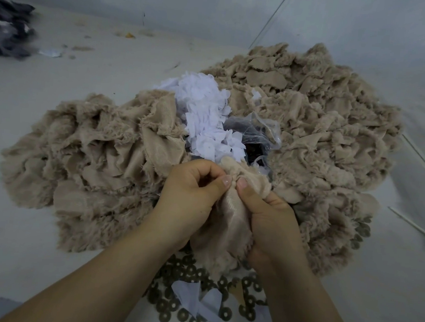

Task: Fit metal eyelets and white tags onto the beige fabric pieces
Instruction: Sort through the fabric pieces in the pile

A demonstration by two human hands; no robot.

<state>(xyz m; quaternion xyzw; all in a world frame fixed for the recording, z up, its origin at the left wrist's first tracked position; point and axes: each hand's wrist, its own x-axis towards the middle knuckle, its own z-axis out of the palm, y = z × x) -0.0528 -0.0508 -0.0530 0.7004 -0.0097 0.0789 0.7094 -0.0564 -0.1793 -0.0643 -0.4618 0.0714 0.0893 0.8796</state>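
Note:
My left hand point(193, 187) and my right hand point(265, 217) both pinch one beige fabric piece point(229, 224) in front of me, thumbs pressed close together at its upper edge. A heap of white tags point(207, 119) lies just beyond my hands. Several round metal eyelets point(186, 271) are scattered on the table below my wrists, with a few loose white tags point(201, 301) among them. Whether an eyelet sits under my thumbs is hidden by the fabric.
Large piles of beige fabric pieces lie to the left point(91, 155) and to the right point(313, 113). A clear plastic bag point(257, 131) with dark contents sits between them. Dark cloth point(7, 30) lies at the far left, thin white rods point(422, 158) at the right.

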